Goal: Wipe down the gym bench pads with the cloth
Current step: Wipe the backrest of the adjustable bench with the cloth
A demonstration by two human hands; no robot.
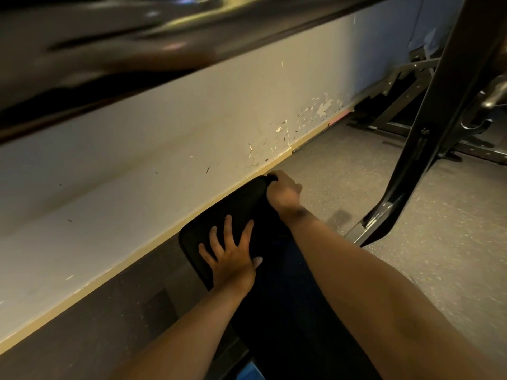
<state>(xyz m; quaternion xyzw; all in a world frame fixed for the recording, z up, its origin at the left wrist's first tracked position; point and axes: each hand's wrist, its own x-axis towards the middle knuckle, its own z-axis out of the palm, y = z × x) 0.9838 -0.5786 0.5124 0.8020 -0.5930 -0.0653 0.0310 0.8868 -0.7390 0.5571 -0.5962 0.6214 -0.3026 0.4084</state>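
No legible text or labels.

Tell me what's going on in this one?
A person has both hands on a black bench pad beside the wall. The left hand presses flat on it, fingers spread. The right hand grips a small dark wad, likely the cloth, at the pad's far corner.
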